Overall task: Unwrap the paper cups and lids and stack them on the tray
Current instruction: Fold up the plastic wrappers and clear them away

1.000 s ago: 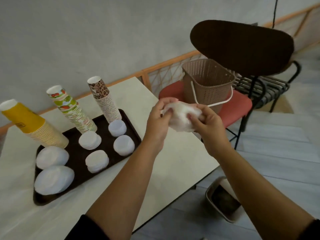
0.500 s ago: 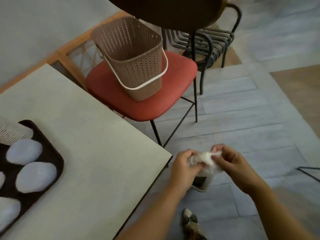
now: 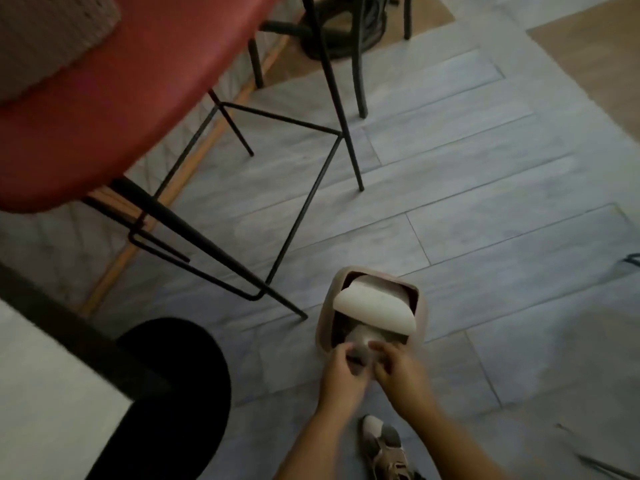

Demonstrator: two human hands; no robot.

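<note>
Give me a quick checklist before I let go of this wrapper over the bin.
1. Bin within reach: ok, it stands on the floor just ahead of both hands.
2. Bin flap open: ok, it is tilted and shows a dark gap on the near side.
3. Wrapper over the opening: ok, it sits at the near gap.
4. Left hand and right hand both on the wrapper: ok, fingers pinch it from each side.
5. Wrapper free of lids: cannot tell, too blurred.
6. Shoe away from the bin: ok, it is behind the hands.
</note>
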